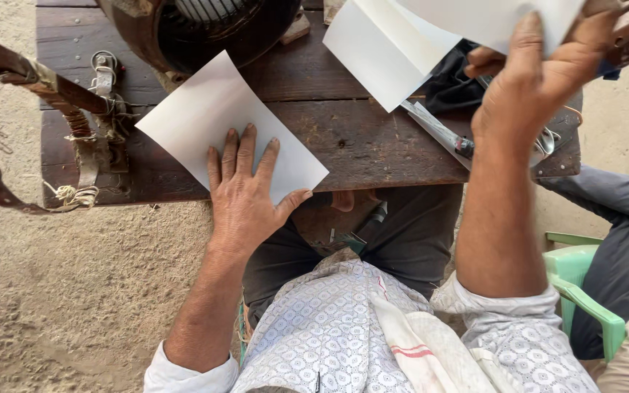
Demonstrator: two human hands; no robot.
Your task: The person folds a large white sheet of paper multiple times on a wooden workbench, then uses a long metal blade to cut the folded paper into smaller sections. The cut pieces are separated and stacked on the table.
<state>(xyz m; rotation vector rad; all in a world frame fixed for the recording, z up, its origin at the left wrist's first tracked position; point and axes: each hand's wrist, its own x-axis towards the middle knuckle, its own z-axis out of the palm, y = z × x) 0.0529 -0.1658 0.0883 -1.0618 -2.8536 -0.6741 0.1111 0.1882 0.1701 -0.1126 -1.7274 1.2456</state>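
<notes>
Pressing flat left-hand fingers (pixel 245 156) on the white sheet (pixel 216 124) on the bench (pixel 358 138), the right hand (pixel 533 80) pinches raised folded paper (pixel 394 44), which seemingly needs lowering beside them.

floor (pixel 74 291): sandy, sunlit | wooden table (pixel 358 138): dark, worn | green chair (pixel 580 284), perhaps plastic

**Count at the bench**

2 hands: left hand (pixel 245 191), right hand (pixel 529 80). 2 white paper sheets: flat sheet (pixel 205 120), folded sheet (pixel 387 47). 1 wooden table (pixel 358 138). 1 motor housing (pixel 198 25). 1 green plastic chair (pixel 580 287).
</notes>
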